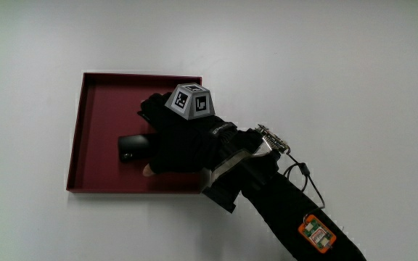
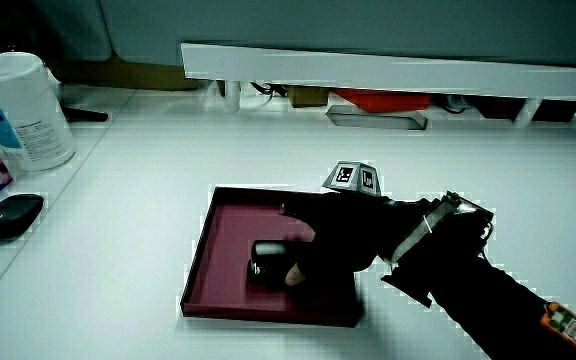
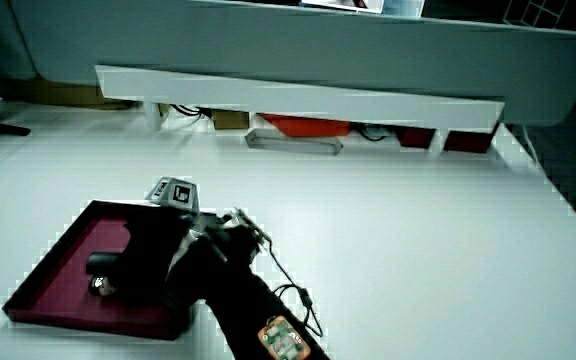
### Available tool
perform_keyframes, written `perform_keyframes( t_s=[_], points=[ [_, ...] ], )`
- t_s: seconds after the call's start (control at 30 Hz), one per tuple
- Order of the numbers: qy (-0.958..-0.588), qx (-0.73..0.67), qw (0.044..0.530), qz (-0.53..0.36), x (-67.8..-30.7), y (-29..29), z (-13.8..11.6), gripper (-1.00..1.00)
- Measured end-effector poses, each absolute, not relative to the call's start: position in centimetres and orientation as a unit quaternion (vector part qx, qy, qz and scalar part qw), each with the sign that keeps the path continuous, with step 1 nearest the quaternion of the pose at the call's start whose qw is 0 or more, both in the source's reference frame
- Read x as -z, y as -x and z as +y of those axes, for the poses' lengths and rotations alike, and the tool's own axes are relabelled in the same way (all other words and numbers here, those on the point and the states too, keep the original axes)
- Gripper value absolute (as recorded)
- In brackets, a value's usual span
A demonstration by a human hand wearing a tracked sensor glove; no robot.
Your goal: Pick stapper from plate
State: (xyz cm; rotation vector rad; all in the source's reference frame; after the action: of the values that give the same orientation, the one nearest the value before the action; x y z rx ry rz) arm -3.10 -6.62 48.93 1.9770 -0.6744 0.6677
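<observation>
Main view: hand point(image 1: 180, 141) sits over the dark red plate point(image 1: 93, 116) on the white counter point(image 1: 339, 72), grip closed round the black stapler point(image 1: 133, 147), which lies flat on plate's floor, w/ one end sticking out past the fingers. Patterned cube point(image 1: 192, 100) on back of hand faces up. Forearm point(image 1: 281, 203) crosses plate's rim nearest the person. Side view shows a white tub point(image 2: 23, 110) and black mouse point(image 2: 12, 215) at counter's edge, well apart from plate.
</observation>
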Motion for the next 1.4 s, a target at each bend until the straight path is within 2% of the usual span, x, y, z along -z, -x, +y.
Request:
perform_keyframes(
  t_s=[0.07, 0.37, 0.77, 0.87, 1.13, 1.4],
  points=[
    [-0.803, -0.276, 0.453, -0.272, -49.1, 3.0, -6.6, 0.0],
    [-0.809, -0.297, 0.434, -0.265, -49.5, 2.8, -6.7, 0.38],
    [-0.83, -0.31, 0.378, -0.269, -49.6, 2.6, -6.6, 0.87],
    [-0.826, -0.315, 0.38, -0.273, -49.1, 2.6, -6.6, 1.0],
    [-0.828, -0.323, 0.361, -0.283, -48.3, 2.4, -6.8, 1.0],
    [-0.83, -0.341, 0.325, -0.299, -44.0, 0.7, -7.6, 1.0]
  ],
)
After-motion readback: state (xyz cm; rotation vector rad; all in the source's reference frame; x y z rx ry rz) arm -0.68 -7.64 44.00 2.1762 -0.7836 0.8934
